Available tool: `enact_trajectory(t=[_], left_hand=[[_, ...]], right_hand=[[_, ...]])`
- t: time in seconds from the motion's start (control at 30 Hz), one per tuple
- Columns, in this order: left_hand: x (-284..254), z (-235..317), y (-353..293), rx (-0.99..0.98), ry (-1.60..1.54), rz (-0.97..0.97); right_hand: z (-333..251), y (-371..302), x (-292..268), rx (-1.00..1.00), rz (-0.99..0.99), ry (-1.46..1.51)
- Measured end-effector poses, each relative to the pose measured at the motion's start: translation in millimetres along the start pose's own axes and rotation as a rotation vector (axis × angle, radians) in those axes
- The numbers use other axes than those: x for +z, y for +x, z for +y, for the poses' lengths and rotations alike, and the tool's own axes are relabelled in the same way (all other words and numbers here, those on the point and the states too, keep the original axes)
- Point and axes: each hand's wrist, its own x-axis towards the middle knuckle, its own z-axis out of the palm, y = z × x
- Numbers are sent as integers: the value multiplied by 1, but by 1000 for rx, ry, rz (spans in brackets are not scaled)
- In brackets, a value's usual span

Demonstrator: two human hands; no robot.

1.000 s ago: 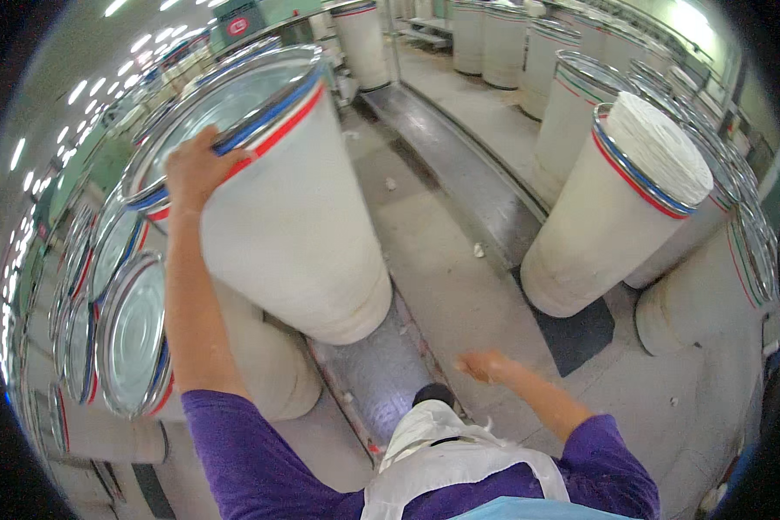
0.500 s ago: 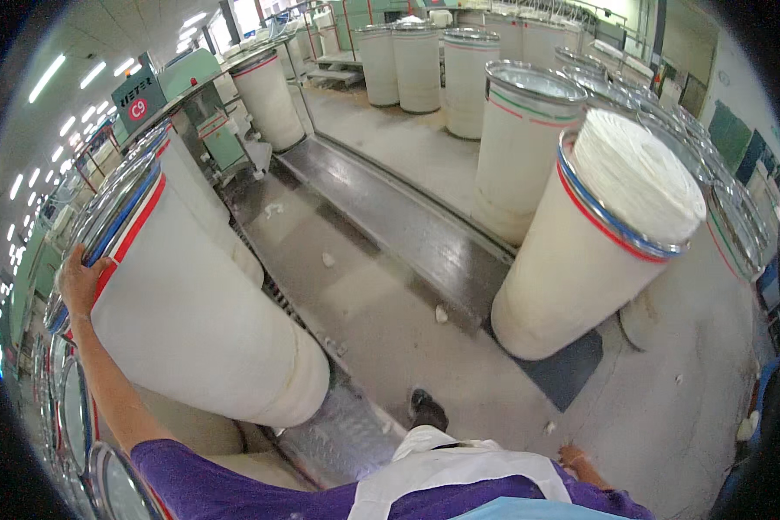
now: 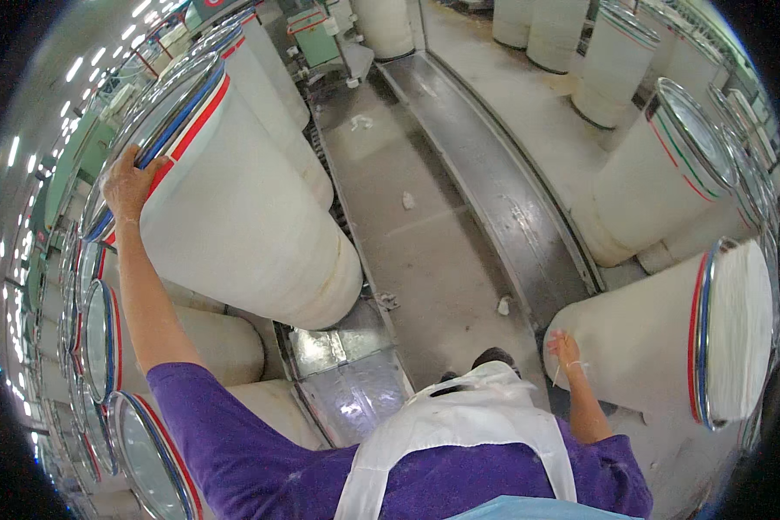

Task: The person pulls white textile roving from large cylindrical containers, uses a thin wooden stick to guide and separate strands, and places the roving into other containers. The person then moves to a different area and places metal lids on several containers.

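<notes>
On the left, a tall white spinning can [image 3: 243,191] with a blue and red banded metal rim stands by the machine. My left hand [image 3: 128,184] grips that rim, fingers curled over its edge; the can's inside is hidden from me. To the right is another tall can [image 3: 624,334], heaped above its rim with coiled white sliver [image 3: 741,334]. In front of this can's lower wall appears my right hand [image 3: 566,348], fingers apart and holding nothing. Whether it touches the wall, I cannot tell. A thin pale strand or band [image 3: 570,368] shows near the right wrist.
Several more cans with metal rims [image 3: 152,455] line the lower left. Others, among them a green-banded can [image 3: 659,182], stand at the right and far right. A metal floor strip [image 3: 494,191] crosses the middle. Lint tufts [image 3: 408,201] and a metal plate [image 3: 347,373] lie on the floor.
The view has tilted downward and turned. My right hand has risen from beside my body to in front of the filled can. My left hand stays on the left can's rim.
</notes>
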Motion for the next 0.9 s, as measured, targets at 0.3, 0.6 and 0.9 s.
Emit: enact_trajectory(t=[0.3, 0.6, 0.9], left_hand=[[92, 18, 70, -30, 118, 22], [197, 39, 146, -13, 182, 60], [302, 67, 231, -8, 191, 118]], right_hand=[[62, 145, 16, 485, -312, -338], [-143, 335, 19, 228, -136, -303], [-266, 444, 113, -33, -129, -160]])
